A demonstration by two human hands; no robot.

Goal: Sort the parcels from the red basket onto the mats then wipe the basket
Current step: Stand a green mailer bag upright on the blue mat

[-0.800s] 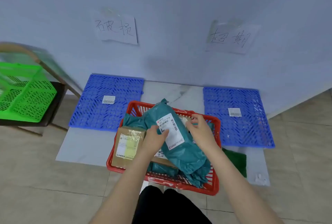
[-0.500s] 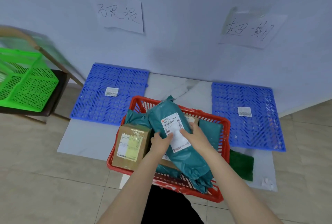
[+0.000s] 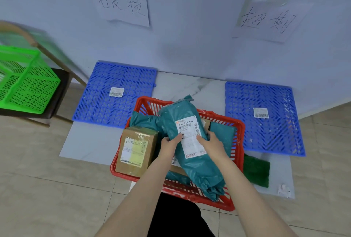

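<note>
**As both hands grip teal parcel point(image 3: 201, 170), red basket point(image 3: 240, 132) sits between mats**

While the long teal parcel lies slanted over the basket's load, the left hand point(image 3: 170, 141) clamps its left edge and the right hand point(image 3: 212, 142) clamps its right edge. Both thumbs are on the white shipping label point(image 3: 190, 138). Parcel's far end pokes past the basket's far rim; its near end droops inside the near rim.

The basket also holds a brown box point(image 3: 135, 147), propped at the left wall. Two more teal bags are in it, one far left point(image 3: 144, 122) and one at the right point(image 3: 222, 132).

The basket sits on a white slab point(image 3: 190, 86) on the tiled floor. Left mat point(image 3: 106, 107) and right mat point(image 3: 266, 136), both blue lattice, lie far left and far right of it. Each carries only a barcode sticker.

Green cloth point(image 3: 255, 172) lies just right of the basket. Two handwritten paper signs hang on the wall, one point(image 3: 123, 6) above the left mat and one point(image 3: 267, 21) above the right. Green basket point(image 3: 24, 84) sits on a chair point(image 3: 55, 107), far left.
</note>
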